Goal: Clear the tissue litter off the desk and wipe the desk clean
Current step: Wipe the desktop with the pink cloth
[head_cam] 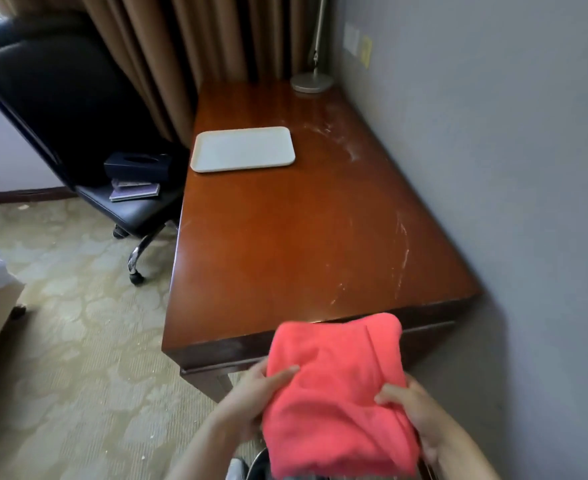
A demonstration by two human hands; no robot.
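Both hands are on a folded coral-pink terry cloth [337, 389], held up in the air just off the near end of the glossy reddish-brown wooden desk [285, 244], so it's not touching the top. The left hand [251, 396] grips the cloth's left edge with the thumb lying across the top of the fabric, and the right hand [413, 407] grips the right edge, thumb pinched onto the front, fingers tucked behind where I can't see them. No tissue bits I can make out on the desk top, but there are whitish smears and streaks along the side nearest the grey wall [510, 168]. Further back sits a flat white rectangular plastic tray [242, 148] near the left edge, and at the far end a round silver lamp base [311, 82] with its thin stem going up out of view. Off to the left, a black leather office chair [60, 109] has a dark tissue box [136, 166] and a couple of thin booklets [135, 191] on its seat, brown curtains [188, 46] hanging behind it.
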